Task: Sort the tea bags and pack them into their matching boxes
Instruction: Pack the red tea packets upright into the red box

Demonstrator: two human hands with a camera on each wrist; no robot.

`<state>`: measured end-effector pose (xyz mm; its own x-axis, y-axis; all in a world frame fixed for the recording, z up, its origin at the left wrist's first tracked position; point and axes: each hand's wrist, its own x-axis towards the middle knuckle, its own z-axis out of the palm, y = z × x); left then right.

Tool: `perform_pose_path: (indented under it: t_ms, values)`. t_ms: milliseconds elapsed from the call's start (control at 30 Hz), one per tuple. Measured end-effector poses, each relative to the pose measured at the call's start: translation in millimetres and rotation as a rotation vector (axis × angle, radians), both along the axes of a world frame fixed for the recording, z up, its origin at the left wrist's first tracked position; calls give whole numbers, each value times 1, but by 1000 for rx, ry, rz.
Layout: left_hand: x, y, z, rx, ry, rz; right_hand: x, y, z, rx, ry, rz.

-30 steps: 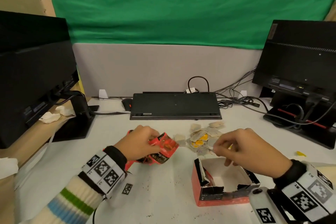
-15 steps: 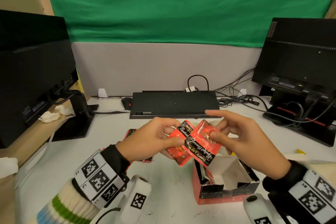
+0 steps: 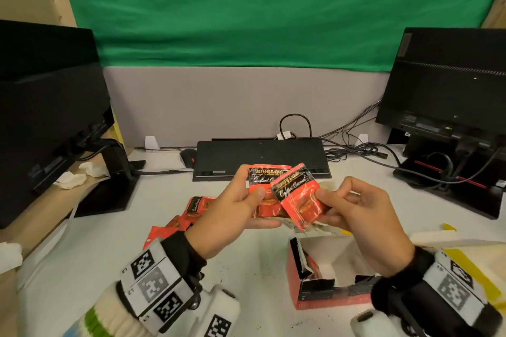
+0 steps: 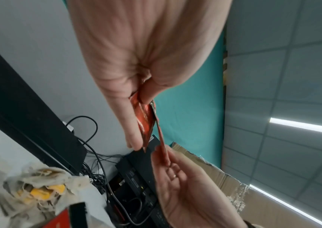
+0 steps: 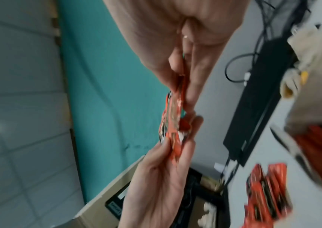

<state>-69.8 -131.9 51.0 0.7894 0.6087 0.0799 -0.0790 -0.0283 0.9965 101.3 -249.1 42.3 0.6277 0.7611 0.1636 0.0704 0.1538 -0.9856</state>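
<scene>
left hand [image 3: 232, 213] pinches a red tea packet [image 3: 267, 189] held up over the desk; right hand [image 3: 356, 213] pinches a second red packet [image 3: 298, 197] overlapping it; open red box [image 3: 325, 295] sits below the right hand; more red packets [image 3: 191, 210] lie on the desk [image 3: 260, 295] behind the left hand

Both hands raised in front of the chest, close together, palms turned partly toward each other. Left hand [image 3: 232, 208] pinching a red packet [image 3: 264, 186] between thumb on the front and fingers behind. Right hand [image 3: 356, 216] pinching a second red packet [image 3: 299, 195], tilted and overlapping the first, between thumb and curled fingers; a ring on one finger. Wrists wrapped in marker bands over dark cuffs, a striped sleeve on the left forearm.
</scene>
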Motion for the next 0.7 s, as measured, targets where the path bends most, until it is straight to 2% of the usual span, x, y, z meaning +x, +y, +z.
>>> perform_pose_path:
  t_ms: [67, 167, 267, 367, 433, 533, 633, 700]
  values:
    - [3, -5, 0, -85, -37, -7, -5, 0, -4, 18, 66, -37]
    - [5, -11, -1, -166, -66, -54, -10, 1, -10, 15, 70, -41]
    - [6, -14, -4, -64, -27, -109, -18, 0, -12, 3, 1, 19]
    - [6, -13, -7, 41, 25, -91, -24, -2, -12, -8, -55, 69]
    - [6, -11, -9, 160, 53, -67, -24, -3, -8, -13, -87, 54]
    - [5, -11, -12, 470, 97, 1, -25, -7, 3, -33, -136, 96]
    - [5, -19, -10, 729, 96, -6, -28, -10, 13, -94, -51, 214]
    - [5, -25, -8, 820, 121, -46, -27, -10, 18, -140, -24, 249]
